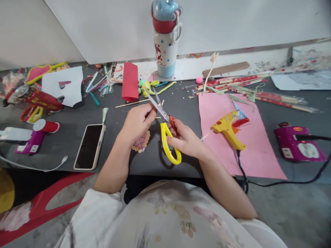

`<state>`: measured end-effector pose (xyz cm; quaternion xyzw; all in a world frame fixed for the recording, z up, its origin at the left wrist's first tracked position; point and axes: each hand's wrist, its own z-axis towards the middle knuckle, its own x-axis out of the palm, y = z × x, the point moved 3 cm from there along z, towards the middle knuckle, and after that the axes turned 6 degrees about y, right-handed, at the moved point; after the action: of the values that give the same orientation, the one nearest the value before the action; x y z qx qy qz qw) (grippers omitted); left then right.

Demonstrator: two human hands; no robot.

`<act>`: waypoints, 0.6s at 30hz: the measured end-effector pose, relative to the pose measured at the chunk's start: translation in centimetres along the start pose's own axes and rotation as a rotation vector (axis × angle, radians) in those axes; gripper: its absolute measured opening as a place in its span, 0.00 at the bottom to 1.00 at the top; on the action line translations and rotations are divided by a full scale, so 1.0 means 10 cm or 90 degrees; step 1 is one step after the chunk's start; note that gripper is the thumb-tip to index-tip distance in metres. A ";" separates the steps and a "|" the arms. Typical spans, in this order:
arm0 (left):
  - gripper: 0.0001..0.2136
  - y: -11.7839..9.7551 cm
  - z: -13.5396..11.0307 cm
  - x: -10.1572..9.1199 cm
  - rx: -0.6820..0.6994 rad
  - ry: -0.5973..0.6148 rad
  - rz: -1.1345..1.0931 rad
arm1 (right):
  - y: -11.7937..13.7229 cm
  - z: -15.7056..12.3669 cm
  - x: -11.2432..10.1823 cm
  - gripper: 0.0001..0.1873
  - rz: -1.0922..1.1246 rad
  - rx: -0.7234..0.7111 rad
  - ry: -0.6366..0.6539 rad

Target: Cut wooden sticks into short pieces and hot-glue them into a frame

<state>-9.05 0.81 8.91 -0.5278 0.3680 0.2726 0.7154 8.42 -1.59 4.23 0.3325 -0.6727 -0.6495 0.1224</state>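
Observation:
My right hand (187, 139) grips a pair of scissors (161, 111) with one yellow and one red handle loop. Their blades are parted and point up and to the left, away from me. Beside the blades is my left hand (138, 122), its thumb and fingers pinched together; what they hold, if anything, is hidden. Under my left wrist lies a small pink piece (141, 142) with dark crossing lines and a beaded-looking tan edge, partly covered. Thin wooden sticks (133, 103) rest on the grey table beyond my left hand.
A yellow glue gun (229, 130) lies on pink paper (248, 162) at right, its cord trailing toward a purple power box (298, 143). At left are a phone (89, 146), red thread spool (46, 126) and red can (38, 98). A bottle (165, 48) stands behind red paper (130, 81).

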 end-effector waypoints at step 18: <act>0.13 -0.73 -0.18 -0.22 0.138 -0.144 0.091 | 0.08 0.02 0.01 0.13 0.193 0.066 -0.069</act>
<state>-5.12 -3.03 14.45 -0.3861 0.3490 0.3387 0.7838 8.05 -1.53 4.94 0.1976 -0.7534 -0.6051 0.1648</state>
